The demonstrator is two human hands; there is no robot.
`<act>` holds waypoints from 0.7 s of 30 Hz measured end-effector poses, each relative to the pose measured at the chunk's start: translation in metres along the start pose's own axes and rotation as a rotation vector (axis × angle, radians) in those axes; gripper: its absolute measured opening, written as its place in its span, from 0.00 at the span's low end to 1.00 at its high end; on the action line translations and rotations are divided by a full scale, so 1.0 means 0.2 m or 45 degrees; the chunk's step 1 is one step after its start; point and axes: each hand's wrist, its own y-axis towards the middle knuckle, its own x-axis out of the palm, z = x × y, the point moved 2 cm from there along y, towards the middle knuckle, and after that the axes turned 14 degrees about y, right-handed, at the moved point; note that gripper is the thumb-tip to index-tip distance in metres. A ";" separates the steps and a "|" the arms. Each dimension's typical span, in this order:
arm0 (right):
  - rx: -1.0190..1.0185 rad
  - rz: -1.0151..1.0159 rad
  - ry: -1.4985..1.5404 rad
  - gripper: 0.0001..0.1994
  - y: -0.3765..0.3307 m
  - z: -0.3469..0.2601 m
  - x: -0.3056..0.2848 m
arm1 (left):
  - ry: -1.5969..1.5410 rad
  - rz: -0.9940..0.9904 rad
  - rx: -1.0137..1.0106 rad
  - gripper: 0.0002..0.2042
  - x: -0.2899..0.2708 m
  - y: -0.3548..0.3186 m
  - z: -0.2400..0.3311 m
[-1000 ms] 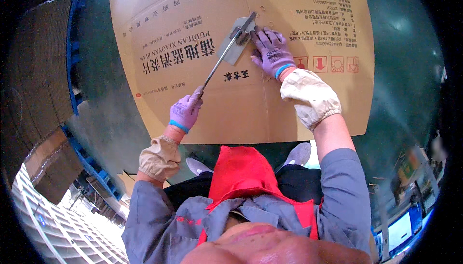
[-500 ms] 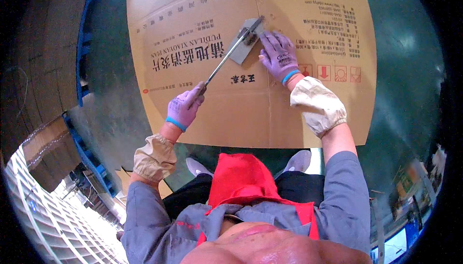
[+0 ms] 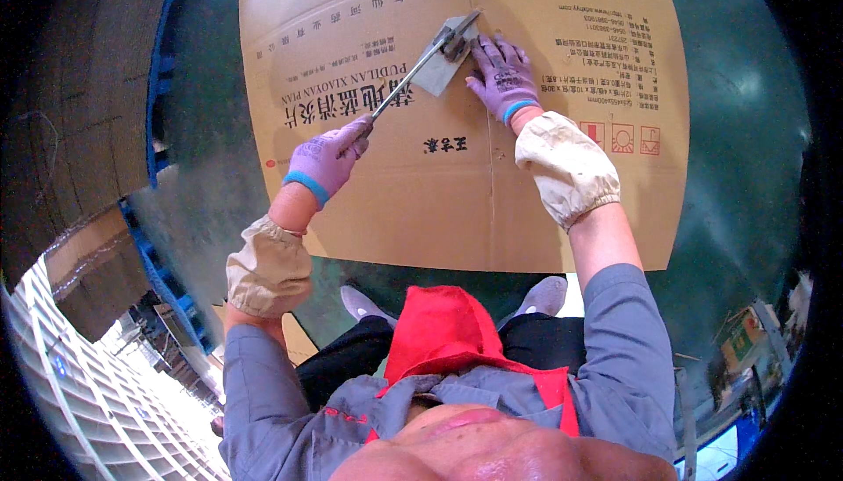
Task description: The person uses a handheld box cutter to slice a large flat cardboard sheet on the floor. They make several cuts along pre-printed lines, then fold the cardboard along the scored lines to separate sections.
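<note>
A large flat brown cardboard sheet [image 3: 386, 217] with printed lettering lies in front of me. On it, across the centre crease's left side, rests a small grey plate [image 3: 435, 81]. My left hand [image 3: 329, 160], in a purple glove, is closed around the near end of a long thin metal-handled tool [image 3: 406, 84]. The tool's dark crosswise head lies over the plate; whether it is a brush or a roller I cannot tell. My right hand [image 3: 505, 79], also gloved, is flat on the cardboard with fingers apart, close beside the plate's right edge.
Stacked brown cardboard [image 3: 79, 103] stands at the left by a blue pallet [image 3: 167, 68]. A green floor [image 3: 211, 209] surrounds the sheet. My shoes [image 3: 364, 303] are just below its near edge. Mixed items, including a box [image 3: 742, 340], lie at the lower right.
Both hands have shifted farther from me. The grey plate and the tool's head have moved the same way over the cardboard. My left hand still grips the handle.
</note>
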 end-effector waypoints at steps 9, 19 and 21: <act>0.010 -0.009 0.018 0.32 -0.01 0.01 0.00 | 0.215 -0.045 0.125 0.20 -0.12 0.01 0.03; -0.049 0.052 0.024 0.31 -0.01 0.01 0.01 | 0.350 -0.022 0.157 0.20 -0.10 0.02 0.00; -0.060 0.076 0.030 0.31 -0.01 0.01 0.02 | 0.328 -0.049 0.155 0.21 -0.11 0.04 -0.01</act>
